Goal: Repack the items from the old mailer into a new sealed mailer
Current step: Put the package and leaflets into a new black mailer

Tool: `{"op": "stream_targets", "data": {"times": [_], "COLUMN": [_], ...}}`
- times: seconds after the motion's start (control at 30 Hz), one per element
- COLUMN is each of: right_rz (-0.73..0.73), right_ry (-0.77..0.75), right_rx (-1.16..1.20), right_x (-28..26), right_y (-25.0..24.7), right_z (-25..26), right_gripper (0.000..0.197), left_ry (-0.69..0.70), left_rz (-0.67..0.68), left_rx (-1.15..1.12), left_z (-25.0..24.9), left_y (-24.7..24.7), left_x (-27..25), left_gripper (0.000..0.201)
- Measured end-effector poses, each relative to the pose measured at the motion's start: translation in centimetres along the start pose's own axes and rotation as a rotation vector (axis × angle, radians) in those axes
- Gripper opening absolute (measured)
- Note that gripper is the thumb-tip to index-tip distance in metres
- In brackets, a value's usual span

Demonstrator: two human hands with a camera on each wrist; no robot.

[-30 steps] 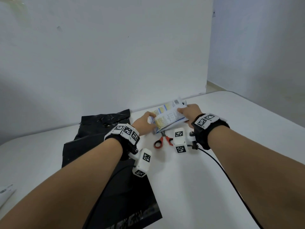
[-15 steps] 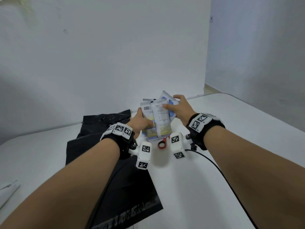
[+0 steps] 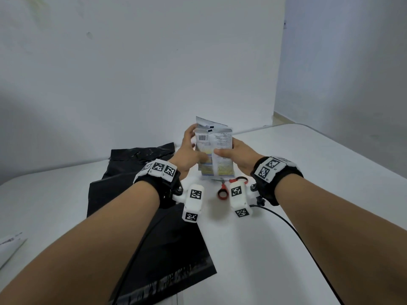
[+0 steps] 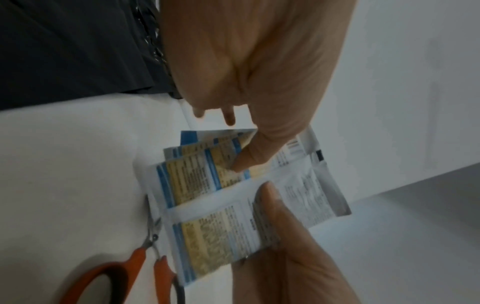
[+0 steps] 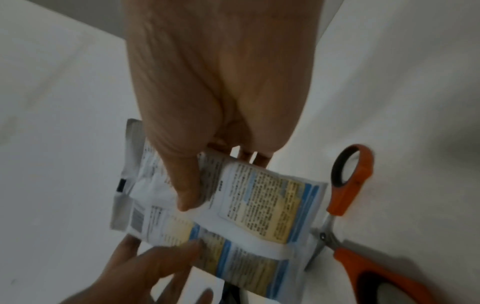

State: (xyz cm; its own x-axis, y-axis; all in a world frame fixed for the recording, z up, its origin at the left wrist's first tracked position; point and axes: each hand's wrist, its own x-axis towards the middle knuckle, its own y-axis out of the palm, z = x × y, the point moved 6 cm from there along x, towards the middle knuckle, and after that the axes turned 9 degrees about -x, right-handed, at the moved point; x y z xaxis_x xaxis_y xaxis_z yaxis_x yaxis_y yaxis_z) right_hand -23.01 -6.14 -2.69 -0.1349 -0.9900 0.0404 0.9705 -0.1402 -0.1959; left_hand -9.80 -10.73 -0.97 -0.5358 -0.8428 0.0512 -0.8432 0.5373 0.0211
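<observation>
Both hands hold a stack of printed white, blue and yellow packets (image 3: pixel 214 150) upright, bottom edge on the white table (image 3: pixel 308 194). My left hand (image 3: pixel 189 150) grips the stack's left side, thumb on the front (image 4: pixel 244 162). My right hand (image 3: pixel 235 155) grips its right side, thumb across the front (image 5: pixel 187 191). The packets (image 4: pixel 221 201) fan slightly in the left wrist view; the packets (image 5: pixel 259 205) show a barcode end in the right wrist view. A black mailer (image 3: pixel 141 227) lies flat on the table, left of the hands.
Red-handled scissors (image 3: pixel 224 190) lie on the table just below the packets, their blades under the stack's bottom edge (image 5: pixel 345 185). A white object (image 3: pixel 8 245) sits at the far left edge. A cable (image 3: pixel 297 234) trails from my right wrist. White walls stand behind.
The packets went from lying tilted near the table to standing upright between both hands, squared into a stack. Both hands rose and shifted slightly away from me.
</observation>
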Motion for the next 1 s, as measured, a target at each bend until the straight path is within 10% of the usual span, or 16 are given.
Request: {"op": "stream_targets", "data": {"times": [0.23,0.53,1.0], "right_rz": [0.104,-0.147,-0.178], "right_ry": [0.074,0.191,0.336], "right_rx": [-0.222,0.539,0.6], "right_x": [-0.1,-3.1,-7.7], "right_y": [1.0,1.5,8.7], "right_z": [-3.7,-0.3,-1.5], "right_gripper": [0.091,0.033,0.053], "left_ry": [-0.139,-0.087,-0.366], "left_rz": [0.059,-0.098,0.4], "left_rx": [0.111,0.397,1.044], "left_z": [1.9,-0.8,3.3], "left_y": [0.5,-4.7,-8.2], "left_x": [-0.9,-5.2,-20.7], "left_gripper": [0.079,0.037,0.041]}}
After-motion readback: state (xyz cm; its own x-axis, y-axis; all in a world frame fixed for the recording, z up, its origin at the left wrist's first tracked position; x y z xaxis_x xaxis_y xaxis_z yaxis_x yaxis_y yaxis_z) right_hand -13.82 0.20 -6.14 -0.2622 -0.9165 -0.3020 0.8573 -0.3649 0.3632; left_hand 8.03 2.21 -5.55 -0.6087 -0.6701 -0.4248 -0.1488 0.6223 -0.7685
